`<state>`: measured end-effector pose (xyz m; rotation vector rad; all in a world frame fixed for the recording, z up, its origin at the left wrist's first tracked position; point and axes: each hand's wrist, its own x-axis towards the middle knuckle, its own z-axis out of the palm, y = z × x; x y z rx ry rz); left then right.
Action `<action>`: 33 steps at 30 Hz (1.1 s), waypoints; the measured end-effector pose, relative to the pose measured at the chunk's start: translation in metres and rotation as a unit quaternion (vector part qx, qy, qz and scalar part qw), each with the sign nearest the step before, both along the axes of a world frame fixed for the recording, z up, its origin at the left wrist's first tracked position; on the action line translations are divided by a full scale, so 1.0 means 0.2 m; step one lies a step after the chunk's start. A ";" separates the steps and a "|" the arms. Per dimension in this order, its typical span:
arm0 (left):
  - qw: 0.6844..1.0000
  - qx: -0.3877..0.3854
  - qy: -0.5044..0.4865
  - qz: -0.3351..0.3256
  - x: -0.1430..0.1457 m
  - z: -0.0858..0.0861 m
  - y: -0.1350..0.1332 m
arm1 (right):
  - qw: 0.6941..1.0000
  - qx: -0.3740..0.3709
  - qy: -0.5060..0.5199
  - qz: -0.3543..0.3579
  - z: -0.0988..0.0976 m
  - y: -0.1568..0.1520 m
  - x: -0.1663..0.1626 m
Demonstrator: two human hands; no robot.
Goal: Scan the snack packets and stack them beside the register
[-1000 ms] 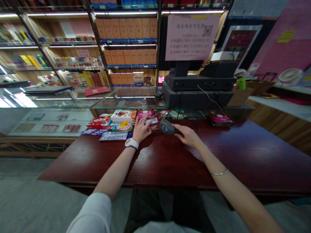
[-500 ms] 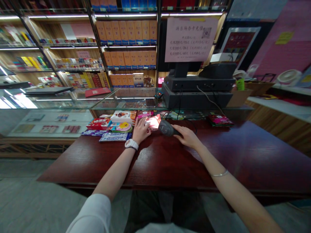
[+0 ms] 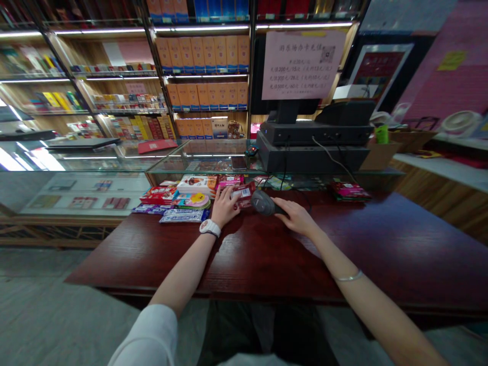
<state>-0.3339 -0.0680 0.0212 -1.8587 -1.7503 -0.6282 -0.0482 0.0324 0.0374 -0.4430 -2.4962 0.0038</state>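
Spanning the near scene, the red-brown table [image 3: 263, 264] lies beneath the left hand [image 3: 224, 207] and the right hand [image 3: 298, 215]. The right fingers wrap the handle of a dark scanner [image 3: 262, 202], presumably stiff and fairly light, best held there. Just left of its head is the red packet [image 3: 246, 192], probably light, soft and slick, best taken by its edges; the left fingers touch its left end, though whether they pinch it cannot be told.

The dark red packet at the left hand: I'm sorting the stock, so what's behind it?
Behind the dark red packet, part of a pink packet shows above the left hand. Whatever that packet and hand cover cannot be seen.
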 end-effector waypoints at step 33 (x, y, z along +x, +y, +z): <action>0.999 0.038 -0.034 -0.005 0.05 0.05 -0.02 | 0.990 -0.076 -0.026 -0.115 -0.20 0.39 0.17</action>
